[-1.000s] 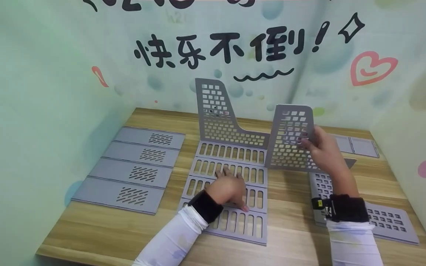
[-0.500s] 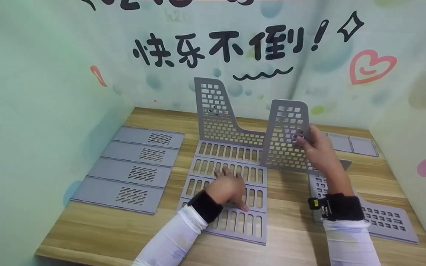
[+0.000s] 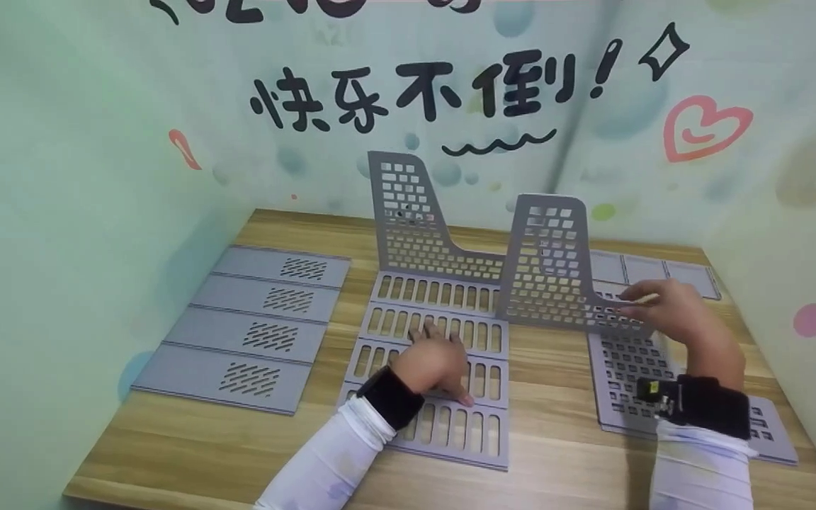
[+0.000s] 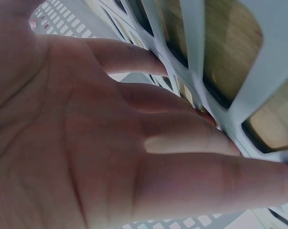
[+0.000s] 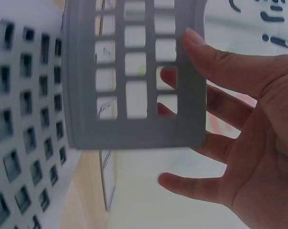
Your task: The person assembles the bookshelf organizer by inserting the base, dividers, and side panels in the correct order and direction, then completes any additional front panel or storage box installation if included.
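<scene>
My left hand (image 3: 436,365) rests spread-fingered on a flat grey slotted panel (image 3: 465,458), mid-table. In the left wrist view its fingers (image 4: 196,179) reach across the slotted bars (image 4: 192,33). Upright at that panel's back edge stands a perforated L-shaped side panel (image 3: 443,244). A second such side panel (image 3: 584,248) stands upright to the right, its lower left corner by the slotted panel's right edge. My right hand (image 3: 681,312) pinches its low arm at the right end. In the right wrist view, the thumb (image 5: 215,59) lies on the near face, with fingers behind.
Flat grey strips with slanted slits (image 3: 238,333) lie joined on the left. Another perforated panel (image 3: 594,397) lies at the right, partly hidden by the right forearm. A plain sectioned panel (image 3: 642,269) lies at the back right. A printed curtain (image 3: 351,170) rises behind the wooden table (image 3: 188,453).
My right hand has moved from the tall part of the second side panel down and right to its low arm. That panel has shifted slightly left. The left hand stays put.
</scene>
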The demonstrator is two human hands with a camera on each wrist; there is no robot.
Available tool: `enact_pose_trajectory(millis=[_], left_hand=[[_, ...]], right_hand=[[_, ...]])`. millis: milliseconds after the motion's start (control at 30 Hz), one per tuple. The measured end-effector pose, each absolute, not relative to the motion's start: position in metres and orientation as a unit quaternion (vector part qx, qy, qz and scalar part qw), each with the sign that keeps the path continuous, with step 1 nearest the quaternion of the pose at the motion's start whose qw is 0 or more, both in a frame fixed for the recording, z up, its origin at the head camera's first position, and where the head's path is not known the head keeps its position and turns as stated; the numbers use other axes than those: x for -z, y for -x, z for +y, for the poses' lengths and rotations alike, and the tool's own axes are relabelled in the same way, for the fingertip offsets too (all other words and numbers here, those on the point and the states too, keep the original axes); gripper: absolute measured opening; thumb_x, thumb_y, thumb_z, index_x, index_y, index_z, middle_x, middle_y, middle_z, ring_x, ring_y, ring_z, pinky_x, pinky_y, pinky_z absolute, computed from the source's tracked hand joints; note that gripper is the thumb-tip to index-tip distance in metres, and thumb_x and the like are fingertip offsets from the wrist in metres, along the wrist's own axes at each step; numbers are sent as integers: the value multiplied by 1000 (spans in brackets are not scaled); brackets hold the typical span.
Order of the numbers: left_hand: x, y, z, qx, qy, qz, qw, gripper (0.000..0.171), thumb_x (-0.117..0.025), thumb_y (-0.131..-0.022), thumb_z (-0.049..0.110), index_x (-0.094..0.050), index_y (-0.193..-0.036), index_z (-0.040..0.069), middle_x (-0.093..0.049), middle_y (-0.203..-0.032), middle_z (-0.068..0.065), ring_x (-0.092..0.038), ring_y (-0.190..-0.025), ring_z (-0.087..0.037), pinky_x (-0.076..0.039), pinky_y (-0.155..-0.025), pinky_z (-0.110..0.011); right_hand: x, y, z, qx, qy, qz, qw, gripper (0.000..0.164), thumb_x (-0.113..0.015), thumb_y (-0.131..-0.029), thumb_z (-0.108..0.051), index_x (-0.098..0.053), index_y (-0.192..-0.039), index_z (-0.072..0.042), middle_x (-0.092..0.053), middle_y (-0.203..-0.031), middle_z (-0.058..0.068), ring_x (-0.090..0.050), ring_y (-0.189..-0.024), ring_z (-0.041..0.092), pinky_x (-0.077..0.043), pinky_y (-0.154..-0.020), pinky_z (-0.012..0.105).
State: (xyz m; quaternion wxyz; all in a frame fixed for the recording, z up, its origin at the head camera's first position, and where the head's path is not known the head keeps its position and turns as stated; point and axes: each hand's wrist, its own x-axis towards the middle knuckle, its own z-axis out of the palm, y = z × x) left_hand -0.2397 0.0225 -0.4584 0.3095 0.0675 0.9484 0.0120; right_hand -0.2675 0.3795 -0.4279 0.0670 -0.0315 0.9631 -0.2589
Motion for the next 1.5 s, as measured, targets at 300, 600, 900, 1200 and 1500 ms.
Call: enact_pose_trajectory(millis=[300, 600, 900, 1200, 1500], left_hand=[[458, 240, 21, -20, -70, 949, 307, 126, -85, -78, 63, -13, -173, 24, 7, -179, -23, 1, -166, -50, -29, -118, -84], [459, 241, 22, -22, -65, 947, 313, 127, -86, -77, 63, -12, -173, 24, 9, -179, -22, 2, -166, -48, -26, -120, -84], [461, 242, 25, 10, -85, 946, 314, 127, -84, -78, 66, -13, -173, 21, 6, -178, -26, 0, -165, -52, -29, -120, -81], [457, 241, 24, 2, -80, 947, 312, 128, -84, -78, 65, -10, -173, 21, 8, -178, -25, 1, -165, -52, -28, -120, -81], [456, 240, 23, -25, -64, 949, 308, 129, -87, -76, 62, -13, -173, 21, 8, -178, -23, 1, -165, -50, -27, -119, -84]], right_hand=[[431, 264, 398, 262, 11, 962, 81, 48, -69, -103, -24, -64, -138, 9, -70, -131, 33, -65, -120, 49, -50, -106, 71], [438, 268, 388, 259, 27, 964, 61, 42, -74, -101, -23, -72, -131, 6, -79, -116, 25, -75, -102, 33, -58, -96, 61], [443, 275, 373, 236, 65, 969, 11, 34, -75, -99, -17, -76, -123, 6, -81, -108, 24, -76, -91, 26, -59, -93, 59], [439, 275, 368, 248, 71, 966, 28, 33, -74, -100, -17, -75, -126, 4, -80, -111, 24, -77, -94, 27, -60, -92, 55], [445, 282, 341, 253, 119, 960, -16, 27, -76, -97, -11, -78, -119, 4, -79, -110, 26, -77, -100, 44, -59, -97, 63]])
